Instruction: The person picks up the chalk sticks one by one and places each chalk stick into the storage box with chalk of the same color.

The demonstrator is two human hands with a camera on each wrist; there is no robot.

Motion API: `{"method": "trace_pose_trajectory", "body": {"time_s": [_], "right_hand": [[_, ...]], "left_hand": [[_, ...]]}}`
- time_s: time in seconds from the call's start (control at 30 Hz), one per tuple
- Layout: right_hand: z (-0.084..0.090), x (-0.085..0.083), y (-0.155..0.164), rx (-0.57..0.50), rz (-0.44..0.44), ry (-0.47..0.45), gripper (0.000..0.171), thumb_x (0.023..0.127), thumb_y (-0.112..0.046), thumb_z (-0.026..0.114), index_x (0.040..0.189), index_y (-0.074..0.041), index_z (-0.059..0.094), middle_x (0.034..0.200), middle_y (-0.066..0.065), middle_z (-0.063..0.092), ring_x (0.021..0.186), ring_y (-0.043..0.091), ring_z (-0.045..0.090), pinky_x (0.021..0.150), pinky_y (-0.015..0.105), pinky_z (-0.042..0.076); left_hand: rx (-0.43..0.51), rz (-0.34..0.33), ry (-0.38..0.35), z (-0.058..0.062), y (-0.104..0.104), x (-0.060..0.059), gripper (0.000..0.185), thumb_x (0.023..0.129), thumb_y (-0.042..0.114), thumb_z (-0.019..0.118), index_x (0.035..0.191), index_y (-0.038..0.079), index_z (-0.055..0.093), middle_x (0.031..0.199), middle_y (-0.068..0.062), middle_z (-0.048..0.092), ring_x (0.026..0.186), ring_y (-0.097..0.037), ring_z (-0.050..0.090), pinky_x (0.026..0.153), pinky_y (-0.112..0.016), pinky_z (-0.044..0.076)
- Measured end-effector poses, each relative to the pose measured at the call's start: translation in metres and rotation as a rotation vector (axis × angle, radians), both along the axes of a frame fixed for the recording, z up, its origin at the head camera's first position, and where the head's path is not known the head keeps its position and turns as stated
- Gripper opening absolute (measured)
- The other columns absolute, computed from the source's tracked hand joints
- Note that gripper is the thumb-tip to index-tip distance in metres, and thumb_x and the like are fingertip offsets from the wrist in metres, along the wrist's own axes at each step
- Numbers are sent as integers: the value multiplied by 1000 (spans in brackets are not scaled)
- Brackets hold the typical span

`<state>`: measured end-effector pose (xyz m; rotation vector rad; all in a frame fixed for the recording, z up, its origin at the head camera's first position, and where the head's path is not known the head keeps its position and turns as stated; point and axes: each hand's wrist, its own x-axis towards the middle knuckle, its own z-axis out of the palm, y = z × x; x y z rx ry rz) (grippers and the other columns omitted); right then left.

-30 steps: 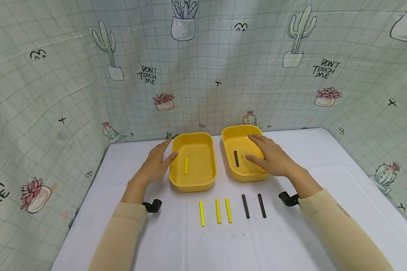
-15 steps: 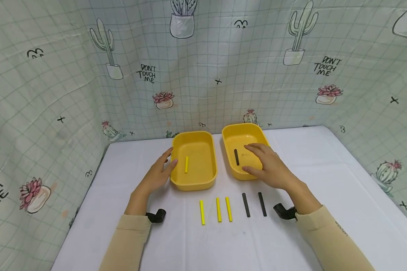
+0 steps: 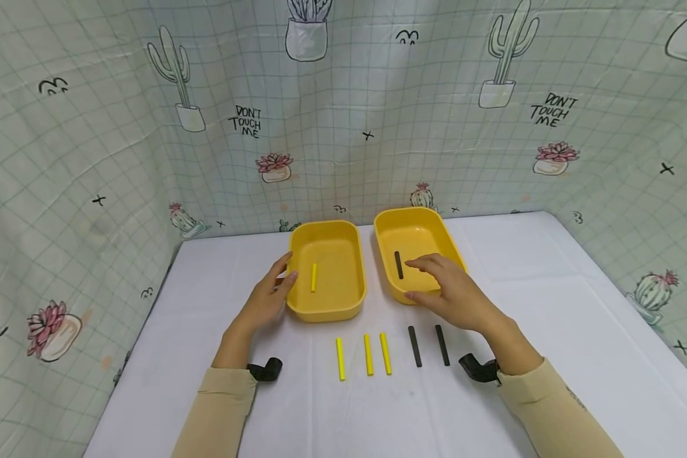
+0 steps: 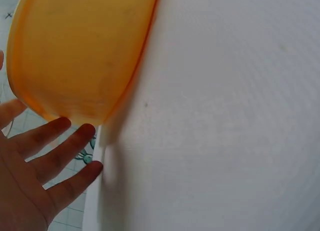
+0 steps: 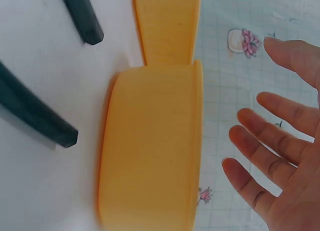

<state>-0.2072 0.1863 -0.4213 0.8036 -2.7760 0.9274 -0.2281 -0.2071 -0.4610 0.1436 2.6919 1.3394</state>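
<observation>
My left hand (image 3: 265, 299) is at the left side of the left yellow tray (image 3: 338, 254), thumb by its rim. In the left wrist view its spread fingers (image 4: 60, 156) reach the tray's wall; whether they press on it I cannot tell. My right hand (image 3: 458, 296) hovers over the near right corner of the right yellow tray (image 3: 412, 232), fingers apart and holding nothing. A yellow stick (image 3: 313, 278) lies in the left tray, a black stick (image 3: 398, 265) in the right one. In front of the trays lie three yellow sticks (image 3: 368, 354) and two black sticks (image 3: 415, 346).
A white cloth (image 3: 298, 407) covers the table. Behind and beside it hangs a curtain (image 3: 343, 102) printed with cacti. Each wrist carries a black camera mount (image 3: 266, 369). The two trays stand side by side near the back edge with a narrow gap.
My right hand has drawn back toward me, from over the right tray's middle to its near edge. The left hand has come slightly nearer me along its tray. The sticks lie as before.
</observation>
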Motion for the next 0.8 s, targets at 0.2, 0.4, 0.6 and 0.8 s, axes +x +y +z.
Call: {"method": "trace_pose_trajectory", "body": {"time_s": [0.2, 0.4, 0.6, 0.8], "right_hand": [[4, 6, -5, 2, 50, -6, 53, 92, -33, 81, 138, -14, 62, 133, 3, 63, 119, 27, 62, 100, 48, 55], [7, 14, -16, 38, 99, -44, 57, 90, -33, 83, 138, -10, 62, 129, 5, 64, 117, 25, 64, 98, 45, 57], [5, 22, -27, 112, 138, -86, 60, 90, -40, 82, 140, -14, 61, 134, 2, 63, 118, 23, 66, 99, 42, 57], [1, 30, -38, 167, 200, -115, 60, 89, -39, 83, 139, -14, 60, 137, 0, 60, 114, 21, 64, 95, 37, 57]], "left_hand": [[73, -15, -4, -8, 0, -1, 61, 110, 50, 42, 166, 34, 22, 171, -13, 27, 145, -42, 48, 120, -60, 38], [64, -9, -16, -15, 2, 0, 60, 110, 51, 41, 165, 37, 21, 173, -10, 21, 145, -40, 47, 122, -59, 35], [88, 7, -17, -18, 3, 0, 58, 111, 50, 40, 164, 41, 19, 173, -7, 20, 148, -39, 43, 124, -60, 32], [126, -17, -19, -23, 3, 0, 58, 112, 47, 37, 165, 41, 15, 176, -6, 12, 160, -35, 21, 128, -59, 20]]}}
